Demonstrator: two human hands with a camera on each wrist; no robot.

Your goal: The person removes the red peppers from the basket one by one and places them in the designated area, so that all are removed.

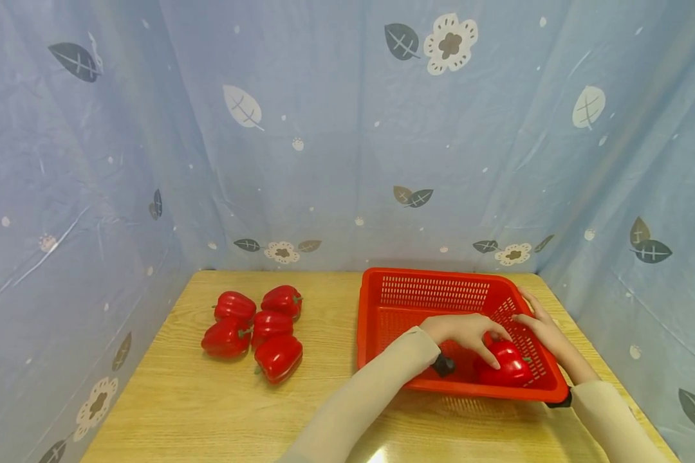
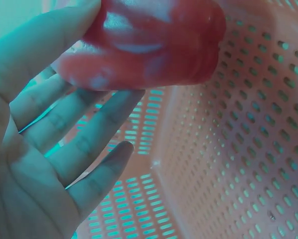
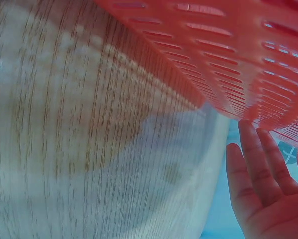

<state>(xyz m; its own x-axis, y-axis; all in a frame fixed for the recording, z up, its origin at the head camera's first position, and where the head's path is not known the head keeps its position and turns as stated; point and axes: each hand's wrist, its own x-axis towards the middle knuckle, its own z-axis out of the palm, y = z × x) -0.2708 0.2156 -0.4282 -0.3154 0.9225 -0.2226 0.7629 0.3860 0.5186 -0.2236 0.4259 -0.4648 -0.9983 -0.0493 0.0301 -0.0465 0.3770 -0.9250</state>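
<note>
Inside the red plastic basket (image 1: pixel 425 273), at its near right corner, lies a glossy red bell pepper (image 1: pixel 511 365) with a green stem. My left hand (image 1: pixel 466 331) reaches in over the near rim and holds this pepper between thumb and fingers. In the left wrist view the pepper (image 2: pixel 154 45) is by the thumb and fingertips, beside the slotted wall. My right hand (image 1: pixel 547 331) grips the basket's right side, thumb over the rim and inside. Its fingers (image 3: pixel 258 164) lie along the outside of the wall in the right wrist view.
Several red bell peppers (image 1: pixel 272 326) sit in a cluster on the left of the wooden table (image 1: pixel 208 411). A blue curtain (image 1: pixel 313 161) with leaf and flower prints closes off the back and both sides. The basket's right side lies near the right curtain.
</note>
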